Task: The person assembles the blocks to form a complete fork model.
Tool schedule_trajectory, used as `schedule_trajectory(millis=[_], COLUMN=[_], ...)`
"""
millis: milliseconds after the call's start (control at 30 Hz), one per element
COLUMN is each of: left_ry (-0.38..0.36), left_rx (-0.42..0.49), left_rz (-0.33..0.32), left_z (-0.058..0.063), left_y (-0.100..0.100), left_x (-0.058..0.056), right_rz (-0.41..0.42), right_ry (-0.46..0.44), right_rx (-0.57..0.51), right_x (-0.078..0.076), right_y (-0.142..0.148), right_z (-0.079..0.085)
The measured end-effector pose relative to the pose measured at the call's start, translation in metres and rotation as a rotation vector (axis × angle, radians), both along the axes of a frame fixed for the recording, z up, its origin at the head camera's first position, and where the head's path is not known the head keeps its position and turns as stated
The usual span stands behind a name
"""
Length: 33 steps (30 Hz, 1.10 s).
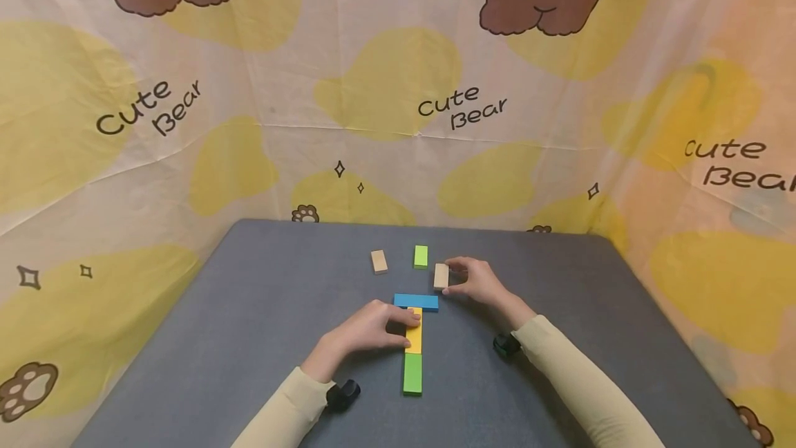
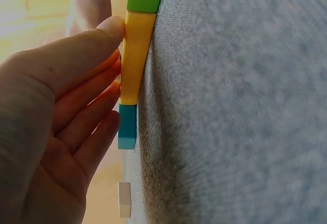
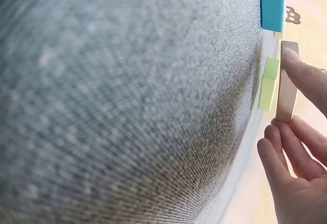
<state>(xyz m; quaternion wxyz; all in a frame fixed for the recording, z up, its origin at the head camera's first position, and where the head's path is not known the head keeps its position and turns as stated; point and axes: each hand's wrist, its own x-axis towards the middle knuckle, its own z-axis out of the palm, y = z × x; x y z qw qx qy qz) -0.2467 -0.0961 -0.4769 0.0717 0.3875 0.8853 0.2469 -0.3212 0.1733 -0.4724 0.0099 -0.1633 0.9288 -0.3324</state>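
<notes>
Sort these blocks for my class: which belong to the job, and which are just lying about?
Seemingly in use:
wooden block in the right hand
yellow block, touched by the left hand
blue block and green block, at its ends

Lying about, perhaps spares:
lime block
other wooden block

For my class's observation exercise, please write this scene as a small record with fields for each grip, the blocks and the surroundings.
Left grip: fingertips on the yellow block
Right grip: holds a tan block by its ends
Arrangement: T shape, with the blue block crosswise at the far end, yellow block in the middle, green block nearest the person
Set apart: light green block, with a second tan block to its left
Surface: grey table
Backdrop: cloth printed "Cute Bear"
</notes>
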Motion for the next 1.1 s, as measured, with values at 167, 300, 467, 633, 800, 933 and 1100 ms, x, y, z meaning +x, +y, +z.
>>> schedule_trajectory(millis=[167, 300, 467, 633, 800, 933, 1100], left_ry=[0.014, 0.019, 0.018, 0.018, 0.007, 0.002, -0.005], left_rx=[-0.006, -0.008, -0.004, -0.008, -0.006, -0.006, -0.013], left_rz=[0.001, 0.007, 0.01, 0.011, 0.009, 0.009, 0.013], left_z=[-0.0008, -0.0002, 0.0012, 0.0014, 0.0011, 0.0004, 0.0005], left_y=[-0.0001, -0.0001, 0.0001, 0.0005, 0.0007, 0.0009, 0.0012], left_x=[-0.0003, 0.0003, 0.001, 0.001, 0.0003, -0.0003, 0.0], right_rz=[0.015, 0.024, 0.037, 0.053, 0.07, 0.088, 0.1], right_ry=[-0.003, -0.007, -0.014, -0.011, 0.001, 0.01, 0.005], right_rx=[0.004, 0.006, 0.005, 0.011, 0.02, 0.021, 0.029], right_x=[0.0012, 0.0014, 0.0013, 0.0019, 0.0024, 0.0032, 0.0028], right_y=[0.001, 0.0016, 0.0008, -0.0005, -0.0012, -0.001, -0.0007], right_z=[-0.0001, -0.0009, -0.0031, -0.0036, -0.0036, -0.0034, -0.0047])
